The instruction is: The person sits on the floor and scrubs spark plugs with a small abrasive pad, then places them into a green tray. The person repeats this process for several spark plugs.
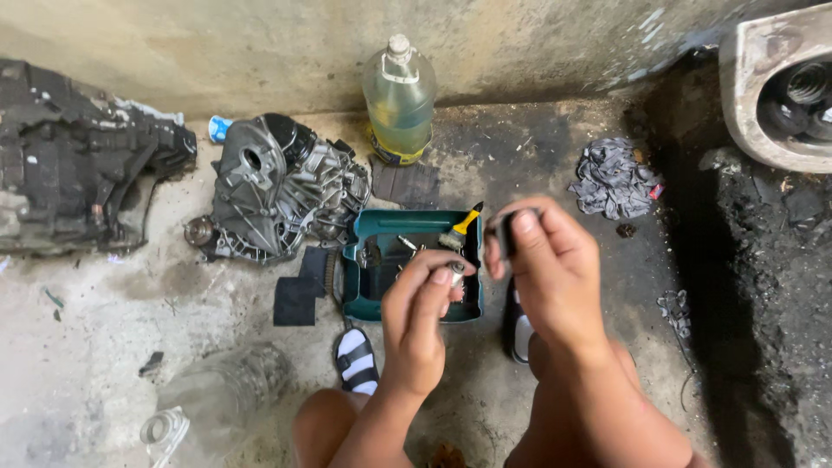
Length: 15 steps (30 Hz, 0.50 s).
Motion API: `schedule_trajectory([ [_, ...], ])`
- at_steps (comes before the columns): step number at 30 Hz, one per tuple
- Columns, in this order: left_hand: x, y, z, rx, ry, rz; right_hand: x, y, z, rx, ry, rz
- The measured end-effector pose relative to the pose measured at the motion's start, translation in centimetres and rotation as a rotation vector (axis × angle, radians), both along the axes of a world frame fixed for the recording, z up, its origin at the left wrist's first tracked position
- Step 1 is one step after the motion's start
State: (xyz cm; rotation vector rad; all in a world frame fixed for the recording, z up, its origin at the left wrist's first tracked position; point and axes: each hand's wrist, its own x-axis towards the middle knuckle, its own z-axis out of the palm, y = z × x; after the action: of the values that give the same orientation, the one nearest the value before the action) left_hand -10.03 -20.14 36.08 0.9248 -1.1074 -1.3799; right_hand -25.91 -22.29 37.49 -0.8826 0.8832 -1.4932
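Small metal part (457, 270) sits pinched in the left hand (422, 316) fingertips, just above the teal tub (351, 276), frame centre. Shape mostly covered by the fingers; can't tell what kind of part.

Right hand (548, 270) at 3 o'clock of the left, fingers closed on a dark curved piece (504, 232); only its edge shows past the thumb, rest hidden.

Head view: tub contents dark and cluttered. A brush (461, 228) with a yellow handle leans at its 1 o'clock corner; other bits too small to read.

Gearbox housing (279, 188) lies at 10 o'clock of the tub. Larger black casing (78, 160) is cut off by the left edge. Plastic bottle (399, 97) of yellowish liquid stands at 12 o'clock by the wall. Grey rag (614, 178) at 2 o'clock. Pale basin (774, 87) is cropped top right.

Clear bottle (221, 394) at 7 o'clock, blurred. Striped sandal (356, 360) pokes out beside the knee; second sandal (518, 329) is mostly behind the right wrist.

Floor: stained concrete (104, 329), oily black toward 3 o'clock. Bare concrete wall behind.
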Motion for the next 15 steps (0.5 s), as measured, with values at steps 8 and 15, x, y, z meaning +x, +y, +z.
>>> schedule_trajectory([
  [8,-1.0,0.3,0.1,-0.094,0.173,-0.070,0.3,1.7,0.5,0.040,0.149,0.066],
  [15,-1.2,1.0,-0.5,-0.114,0.095,-0.008,-0.2,2.2,0.0,0.037,0.222,0.121],
])
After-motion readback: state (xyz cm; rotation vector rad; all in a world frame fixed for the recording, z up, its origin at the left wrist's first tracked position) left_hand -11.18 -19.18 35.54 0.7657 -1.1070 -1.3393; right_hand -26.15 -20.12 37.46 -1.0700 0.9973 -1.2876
